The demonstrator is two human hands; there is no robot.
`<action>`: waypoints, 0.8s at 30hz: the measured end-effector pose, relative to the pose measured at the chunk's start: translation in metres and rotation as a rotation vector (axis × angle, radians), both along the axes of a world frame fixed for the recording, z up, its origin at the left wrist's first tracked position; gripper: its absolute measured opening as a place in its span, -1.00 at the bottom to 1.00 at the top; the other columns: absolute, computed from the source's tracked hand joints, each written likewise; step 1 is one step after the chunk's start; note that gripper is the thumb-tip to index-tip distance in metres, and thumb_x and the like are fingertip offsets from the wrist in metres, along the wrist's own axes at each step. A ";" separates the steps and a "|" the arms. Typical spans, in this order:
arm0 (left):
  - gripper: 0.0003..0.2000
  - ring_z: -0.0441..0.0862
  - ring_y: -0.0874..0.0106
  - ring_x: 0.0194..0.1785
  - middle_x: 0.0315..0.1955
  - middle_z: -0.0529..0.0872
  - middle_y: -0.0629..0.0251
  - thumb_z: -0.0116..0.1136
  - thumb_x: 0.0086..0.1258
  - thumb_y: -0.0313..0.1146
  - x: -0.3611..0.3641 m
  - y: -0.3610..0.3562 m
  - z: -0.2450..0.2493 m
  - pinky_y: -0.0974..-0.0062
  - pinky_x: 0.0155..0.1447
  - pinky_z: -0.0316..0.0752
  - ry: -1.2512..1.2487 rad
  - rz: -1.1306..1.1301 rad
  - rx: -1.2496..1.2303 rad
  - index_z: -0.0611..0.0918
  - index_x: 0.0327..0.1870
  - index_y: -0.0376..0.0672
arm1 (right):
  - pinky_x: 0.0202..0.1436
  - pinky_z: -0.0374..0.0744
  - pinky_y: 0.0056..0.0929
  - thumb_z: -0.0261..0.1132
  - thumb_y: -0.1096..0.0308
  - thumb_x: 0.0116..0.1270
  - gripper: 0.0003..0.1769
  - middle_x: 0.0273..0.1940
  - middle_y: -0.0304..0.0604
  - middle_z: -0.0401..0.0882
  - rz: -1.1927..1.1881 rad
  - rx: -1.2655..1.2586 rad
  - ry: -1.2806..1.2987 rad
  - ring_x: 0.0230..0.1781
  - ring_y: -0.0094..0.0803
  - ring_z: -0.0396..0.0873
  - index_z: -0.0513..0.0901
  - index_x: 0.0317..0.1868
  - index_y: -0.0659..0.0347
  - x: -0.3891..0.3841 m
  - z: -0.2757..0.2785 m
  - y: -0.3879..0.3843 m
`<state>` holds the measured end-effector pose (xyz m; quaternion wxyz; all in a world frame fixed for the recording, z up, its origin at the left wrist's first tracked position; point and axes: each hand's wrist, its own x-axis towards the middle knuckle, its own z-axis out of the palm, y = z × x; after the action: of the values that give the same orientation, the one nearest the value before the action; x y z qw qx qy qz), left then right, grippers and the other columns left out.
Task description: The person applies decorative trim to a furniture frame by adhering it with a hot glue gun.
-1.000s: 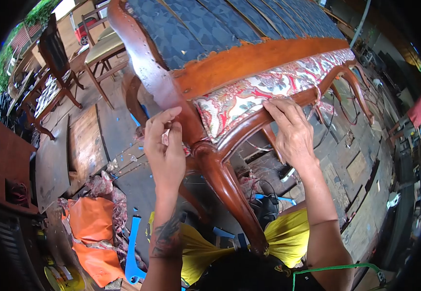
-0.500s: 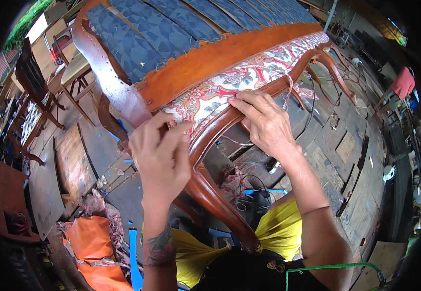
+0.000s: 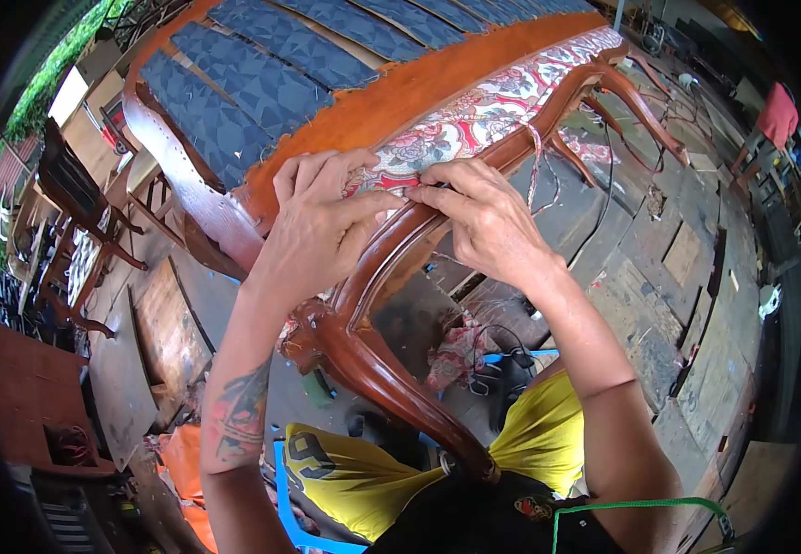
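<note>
While the floral fabric (image 3: 502,97) runs along the far edge of the upturned seat frame, its near-left end sits right under both hands, in the middle of the scene. Left hand (image 3: 317,231) has its fingers curled down onto that end of the fabric, thumb stretched right along the edge, clamped on it. Right hand (image 3: 483,217) is narrow, fingertips pinched on the same fabric edge and touching the left thumb tip. Whether a small tool sits in the pinch is too hidden to tell.

Just under the hands the curved wooden rail (image 3: 391,254) touches the fabric and bends down into the leg (image 3: 400,397), which points near, toward the person. A loose fabric strip (image 3: 539,162) dangles off the rail just right of the right hand. Beyond the fabric, a bare orange board (image 3: 437,78), then blue straps (image 3: 262,74) side by side across the frame, far left. Left forearm has a tattoo (image 3: 239,420).

Below the frame: yellow cloth (image 3: 539,434) near the foot of the leg, black cable (image 3: 502,355) beside it, patterned rag (image 3: 456,355) on the plank floor (image 3: 686,249). Orange bag (image 3: 183,452) near left. Dark chairs (image 3: 77,198) far left, well apart. Red cloth (image 3: 779,115) far right. Green cord (image 3: 640,508) at the near edge.
</note>
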<state>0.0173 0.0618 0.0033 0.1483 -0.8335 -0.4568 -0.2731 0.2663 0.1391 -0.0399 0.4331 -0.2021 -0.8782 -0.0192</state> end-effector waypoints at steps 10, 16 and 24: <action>-0.74 0.53 0.16 0.47 0.38 0.69 0.26 0.45 0.46 -0.37 -0.001 0.019 0.012 0.06 0.62 0.21 0.032 -0.040 -0.100 0.94 0.10 0.15 | 0.34 0.70 -0.05 0.30 0.75 0.30 -0.65 0.09 0.07 0.79 0.158 -0.162 0.124 0.19 0.05 0.73 0.86 0.05 0.43 0.006 0.000 0.018; -0.66 0.46 0.12 0.58 0.52 0.59 0.20 0.46 0.47 -0.37 0.001 0.024 0.022 0.04 0.66 0.19 0.158 -0.040 -0.125 0.91 0.22 0.18 | 0.35 0.69 -0.04 0.30 0.76 0.32 -0.67 0.06 0.08 0.77 0.158 -0.179 0.144 0.17 0.08 0.72 0.87 0.03 0.45 0.007 0.000 0.020; -0.63 0.48 0.09 0.56 0.49 0.61 0.21 0.46 0.39 -0.37 0.003 0.023 0.026 -0.02 0.64 0.24 0.211 -0.052 -0.081 0.92 0.20 0.22 | 0.29 0.72 -0.04 0.31 0.72 0.38 -0.70 0.04 0.12 0.79 0.199 -0.215 0.131 0.12 0.10 0.76 0.86 0.04 0.46 0.016 0.009 0.025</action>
<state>0.0206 0.0852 0.0293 0.1546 -0.8746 -0.4275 -0.1687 0.2823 0.1643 -0.0313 0.4652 -0.1601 -0.8606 0.1314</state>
